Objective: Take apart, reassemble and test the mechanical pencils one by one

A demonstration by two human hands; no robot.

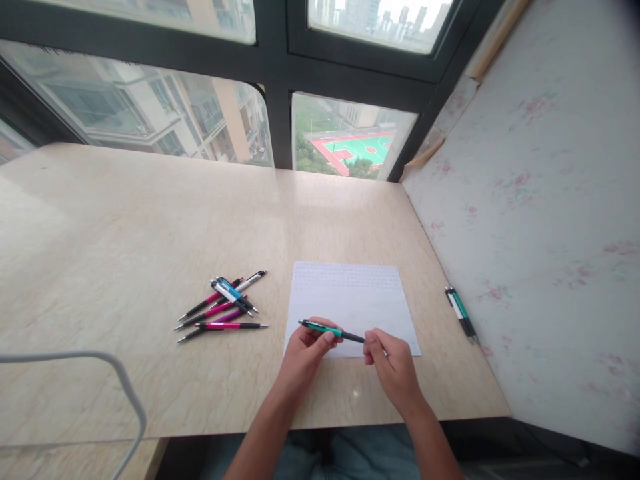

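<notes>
- Two bare hands meet on one green-and-black pen [325,327], which lies crosswise between their fingers, above the near part of a written sheet of paper [350,293].
- The left hand [303,357] has its thumb and fingers pinched on the green barrel; the black clip end sticks out past these fingers on their left.
- The right hand [397,370] has its fingers curled closed on the far end of the black grip, so the tip is mostly hidden; whether the right fingers also brush the paper, I cannot tell.
- Just beyond the fingers, the paper's top edge carries several rows of small writing, too fine to read; below them most of the sheet is plain.
- Left of the left fingers, apart from the paper, a loose pile of pens [231,326] lies crossed on the table [150,220]: pink and black ones, a purple one, white ones and a blue one near the top.
- Well to the right of the right fingers, two pens [459,312], one white and one green, lie side by side near the flowered wall [530,267].
- Left of the left forearm, a pale cable [134,393] bends over the table's near edge.
- Far beyond the fingers stands a dark window frame [283,120].
</notes>
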